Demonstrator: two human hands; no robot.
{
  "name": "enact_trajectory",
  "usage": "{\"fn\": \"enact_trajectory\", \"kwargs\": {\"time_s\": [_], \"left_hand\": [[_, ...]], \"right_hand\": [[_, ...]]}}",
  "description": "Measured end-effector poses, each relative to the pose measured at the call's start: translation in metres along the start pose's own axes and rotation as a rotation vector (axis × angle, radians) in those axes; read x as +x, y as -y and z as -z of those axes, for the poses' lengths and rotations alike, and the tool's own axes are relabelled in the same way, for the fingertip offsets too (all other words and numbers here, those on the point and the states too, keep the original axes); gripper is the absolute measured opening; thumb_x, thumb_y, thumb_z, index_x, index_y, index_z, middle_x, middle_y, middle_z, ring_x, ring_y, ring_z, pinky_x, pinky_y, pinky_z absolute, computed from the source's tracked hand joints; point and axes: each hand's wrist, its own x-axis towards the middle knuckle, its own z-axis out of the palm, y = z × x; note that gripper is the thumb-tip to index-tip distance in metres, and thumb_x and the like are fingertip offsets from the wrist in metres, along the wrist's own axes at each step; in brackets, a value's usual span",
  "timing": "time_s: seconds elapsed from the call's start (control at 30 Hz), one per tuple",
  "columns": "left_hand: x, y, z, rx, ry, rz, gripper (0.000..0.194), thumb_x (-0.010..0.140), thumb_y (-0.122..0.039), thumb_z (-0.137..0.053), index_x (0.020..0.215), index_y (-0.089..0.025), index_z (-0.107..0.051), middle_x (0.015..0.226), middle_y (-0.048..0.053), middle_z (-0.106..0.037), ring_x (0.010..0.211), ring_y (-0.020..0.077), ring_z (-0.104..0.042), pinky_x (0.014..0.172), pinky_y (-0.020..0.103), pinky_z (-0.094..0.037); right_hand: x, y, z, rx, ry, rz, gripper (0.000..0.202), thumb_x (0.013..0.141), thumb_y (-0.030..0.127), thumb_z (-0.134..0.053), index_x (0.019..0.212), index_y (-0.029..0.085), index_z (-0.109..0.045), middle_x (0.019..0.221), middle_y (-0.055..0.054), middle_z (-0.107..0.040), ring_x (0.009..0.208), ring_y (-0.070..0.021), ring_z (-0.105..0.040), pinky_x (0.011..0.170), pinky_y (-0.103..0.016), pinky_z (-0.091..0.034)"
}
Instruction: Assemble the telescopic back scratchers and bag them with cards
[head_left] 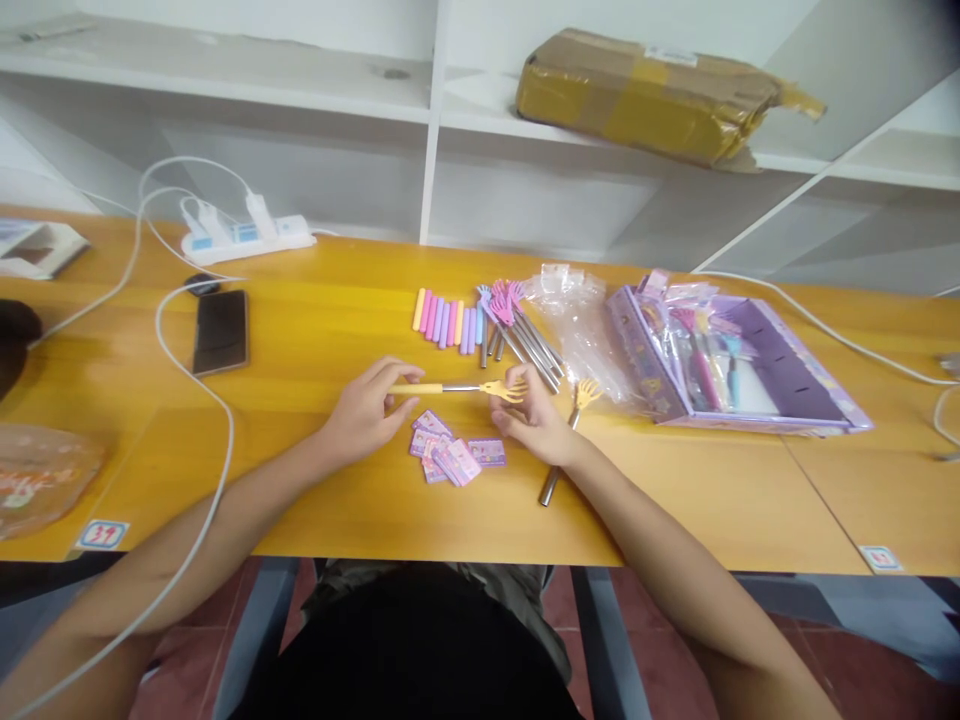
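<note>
Running below white shelves [300, 85], the worktop [360, 510] stretched in front of the person. On its right lay an open purple box [780, 365] with bagged scratchers inside, and just beside it a heap of clear bags [577, 320]. Next came a bunch of steel rods with pink, purple and blue claws [525, 335]. The left hand [367, 410] pinched the handle end of a yellow back scratcher [459, 388]; the right hand [536, 420] gripped its claw between thumb and fingers, so it spanned the two hands. A loose yellow-clawed rod [575, 418] passed under the right wrist. Off left lay a dark phone [221, 332]; nearer, overlapping purple cards [454, 458]; farther back, short coloured handles [442, 320] in a row.
</note>
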Motion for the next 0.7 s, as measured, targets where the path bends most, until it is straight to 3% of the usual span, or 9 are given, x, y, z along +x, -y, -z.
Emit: {"fn": "enact_trajectory", "kwargs": {"time_s": [0.1,0.2,0.3,0.43,0.53,0.63,0.7], "left_hand": [[0.000,0.002,0.001,0.069,0.045,0.021,0.026,0.104,-0.028,-0.057,0.129,-0.022,-0.063,0.131,0.009,-0.065,0.120,0.0242,-0.066,0.089,0.035,-0.058],[0.001,-0.001,0.006,0.189,0.154,0.026,0.025,0.110,-0.033,-0.051,0.127,-0.021,-0.063,0.126,0.009,-0.068,0.117,0.0261,-0.067,0.099,0.041,-0.055],[0.002,-0.009,0.013,0.381,0.241,0.001,0.025,0.112,-0.033,-0.045,0.118,-0.019,-0.065,0.112,0.010,-0.072,0.104,0.0273,-0.069,0.093,0.042,-0.054],[-0.004,-0.030,0.017,0.577,0.281,-0.104,0.028,0.112,-0.033,-0.044,0.102,-0.018,-0.065,0.099,0.010,-0.070,0.092,0.0256,-0.068,0.083,0.038,-0.054],[-0.017,-0.046,0.008,0.664,0.284,-0.152,0.022,0.109,-0.031,-0.052,0.101,-0.017,-0.067,0.097,0.011,-0.072,0.092,0.0274,-0.071,0.080,0.038,-0.055],[-0.031,-0.050,0.001,0.715,0.322,-0.071,0.013,0.104,-0.023,-0.058,0.101,-0.017,-0.070,0.092,0.012,-0.076,0.085,0.0278,-0.075,0.072,0.036,-0.055],[-0.037,-0.044,0.006,0.754,0.366,0.007,0.016,0.101,-0.016,-0.057,0.099,-0.018,-0.072,0.089,0.012,-0.079,0.080,0.0282,-0.077,0.067,0.034,-0.053]], "right_hand": [[0.004,-0.001,-0.001,-0.071,-0.033,0.022,0.028,0.109,0.050,-0.056,0.114,0.029,-0.038,0.075,0.007,-0.049,0.061,-0.0137,-0.048,0.061,-0.027,-0.042],[0.012,0.005,0.001,-0.160,-0.127,0.035,0.028,0.113,0.049,-0.046,0.130,0.027,-0.043,0.073,0.006,-0.052,0.060,-0.0155,-0.053,0.061,-0.029,-0.046],[0.016,0.020,0.006,-0.378,-0.101,0.052,0.030,0.113,0.042,-0.047,0.138,0.026,-0.051,0.081,0.002,-0.065,0.066,-0.0171,-0.063,0.066,-0.030,-0.051],[0.005,0.043,0.001,-0.757,0.088,0.207,0.019,0.111,0.032,-0.054,0.118,0.024,-0.070,0.102,-0.007,-0.076,0.090,-0.0208,-0.072,0.080,-0.032,-0.053],[-0.015,0.055,-0.016,-0.967,0.133,0.290,0.017,0.109,0.023,-0.057,0.111,0.020,-0.073,0.094,-0.008,-0.074,0.084,-0.0207,-0.070,0.076,-0.032,-0.051],[-0.036,0.060,-0.029,-1.136,0.119,0.313,0.016,0.105,0.013,-0.059,0.111,0.018,-0.074,0.089,-0.008,-0.072,0.080,-0.0222,-0.067,0.072,-0.033,-0.049],[-0.050,0.060,-0.026,-1.188,0.054,0.293,0.018,0.102,0.009,-0.060,0.111,0.017,-0.074,0.092,-0.010,-0.073,0.083,-0.0242,-0.066,0.074,-0.036,-0.050]]}}
